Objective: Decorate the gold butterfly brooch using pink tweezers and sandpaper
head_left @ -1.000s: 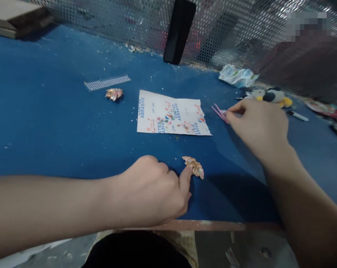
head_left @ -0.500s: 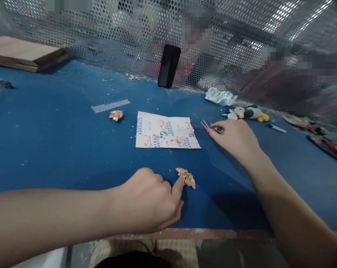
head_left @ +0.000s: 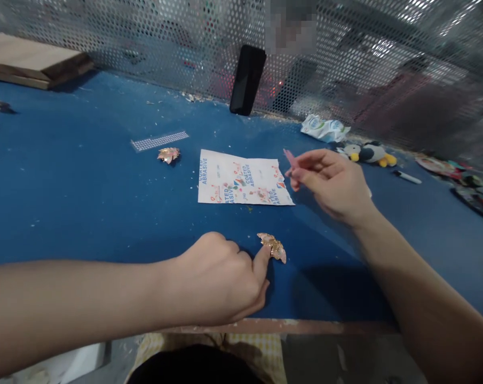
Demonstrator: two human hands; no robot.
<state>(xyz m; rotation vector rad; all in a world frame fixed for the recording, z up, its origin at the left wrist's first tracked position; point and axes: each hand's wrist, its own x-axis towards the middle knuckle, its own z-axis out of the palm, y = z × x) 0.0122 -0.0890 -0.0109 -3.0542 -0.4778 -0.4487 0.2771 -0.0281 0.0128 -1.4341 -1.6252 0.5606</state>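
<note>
A gold and pink wing-shaped ornament point(head_left: 276, 249) lies on the blue table near its front edge. My left hand point(head_left: 225, 280) rests beside it, index fingertip pressing on the ornament and the other fingers curled under. To the right of the paper, my right hand point(head_left: 333, 184) is closed in a pinch around pink tweezers point(head_left: 290, 157), raised a little over the table. Small coloured pieces are scattered on the white printed abrasive-paper sheet point(head_left: 215, 176). A second gold and pink ornament point(head_left: 169, 155) lies left of the sheet, by a strip of small gems point(head_left: 160, 141).
A black phone point(head_left: 247, 80) leans on the perforated metal screen point(head_left: 145, 48). Wooden boards point(head_left: 33, 58) lie at the back left. Along the right rear are a white packet point(head_left: 324, 129), a penguin figure point(head_left: 369, 153) and a marker point(head_left: 407, 177). A person is visible behind the screen.
My right hand has lifted with the pink tweezers and turned toward the paper sheet, its fingers now wrapped closer round them. My left fingertip stays on the ornament. The view has tilted slightly.
</note>
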